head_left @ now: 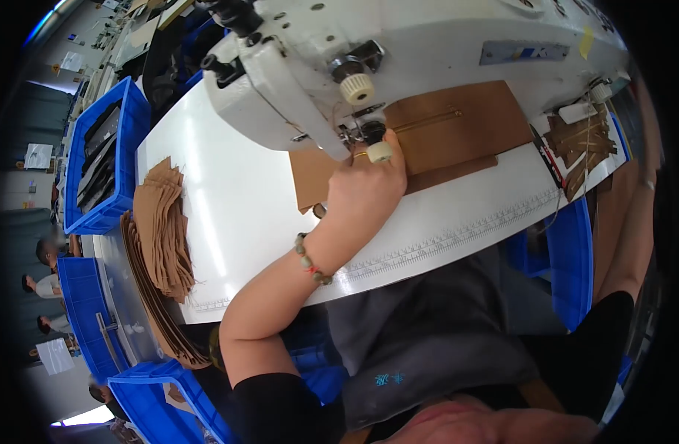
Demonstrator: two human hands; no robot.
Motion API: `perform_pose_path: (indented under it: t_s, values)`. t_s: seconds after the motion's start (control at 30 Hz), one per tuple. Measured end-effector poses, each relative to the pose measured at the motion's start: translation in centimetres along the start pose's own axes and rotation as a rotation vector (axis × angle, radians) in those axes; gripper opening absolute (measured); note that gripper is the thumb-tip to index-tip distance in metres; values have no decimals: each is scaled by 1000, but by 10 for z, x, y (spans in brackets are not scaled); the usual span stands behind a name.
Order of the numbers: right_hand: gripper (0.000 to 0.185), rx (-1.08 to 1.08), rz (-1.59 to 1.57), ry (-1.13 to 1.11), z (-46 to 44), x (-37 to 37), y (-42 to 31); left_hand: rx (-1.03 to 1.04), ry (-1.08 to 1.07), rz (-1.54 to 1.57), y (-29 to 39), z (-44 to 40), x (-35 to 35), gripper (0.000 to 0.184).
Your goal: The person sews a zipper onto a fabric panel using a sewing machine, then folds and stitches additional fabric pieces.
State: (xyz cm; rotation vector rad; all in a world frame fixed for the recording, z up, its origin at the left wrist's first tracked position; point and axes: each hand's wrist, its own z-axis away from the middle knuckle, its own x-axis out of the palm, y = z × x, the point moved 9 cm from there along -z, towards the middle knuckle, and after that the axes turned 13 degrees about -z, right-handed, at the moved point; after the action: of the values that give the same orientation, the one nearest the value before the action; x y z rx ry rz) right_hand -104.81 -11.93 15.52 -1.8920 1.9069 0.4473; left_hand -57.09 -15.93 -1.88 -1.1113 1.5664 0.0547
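Observation:
My left hand [369, 177], with a beaded bracelet on its wrist, is under the needle area of the white sewing machine [428, 52]. Its fingers are bent and press on a brown panel [458, 122] beside the presser foot; the thumb side is partly hidden by a cream knob. A brass-coloured zipper strip or slot runs along the panel. Another brown layer shows beneath it. My right forearm [636, 237] reaches up along the far right edge, where the hand is too dark and distorted for its fingers to be made out.
Stacked brown pieces [162, 229] lie on the left of the white table [232, 192]. A blue bin [128, 166] of dark pieces stands beyond them. Brown scraps [580, 144] and a ruler scale [458, 240] are at the right and front edge. People sit far left.

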Motion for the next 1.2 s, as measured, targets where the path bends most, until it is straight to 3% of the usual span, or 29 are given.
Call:
perform_pose_path:
  t_s: [0.07,0.1,0.2,0.23,0.33,0.47,0.53,0.6,0.67,0.97,1.03,1.07,1.2]
  values:
    - [35,-100,-129,56,27,-29,-56,-37,-24,-50,6,-7,13,34]
    - [31,-153,-267,-22,47,-29,-93,-57,-12,-30,6,-10,17,34]
    - [24,-539,-909,-519,108,1,-270,-96,2,142,-1,-18,1,32]
    - [25,-575,-1135,-683,130,16,-314,-106,14,158,-1,-18,-9,32]
    - [31,-706,-999,-956,172,71,-375,-101,49,254,2,-13,-27,35]
    - [31,-683,-913,-973,183,126,-356,-69,130,138,-2,4,-37,49]
    - [32,-634,-867,-985,178,137,-346,-85,56,165,-8,10,-33,50]
    - [32,-578,-826,-989,174,135,-334,-39,243,329,-13,24,-38,49]
    - [32,-522,-786,-998,171,129,-322,-75,139,328,-20,41,-22,49]
    - [33,-58,-179,-1198,176,93,-109,-59,46,254,-5,65,10,50]
    - [33,-8,-108,-1191,165,84,-89,-85,18,173,-2,64,11,51]
    - [35,-3,-122,-1142,155,77,-85,-94,16,167,-3,64,10,51]
    - [45,-180,-585,-945,125,54,-250,-114,5,107,-1,64,12,51]
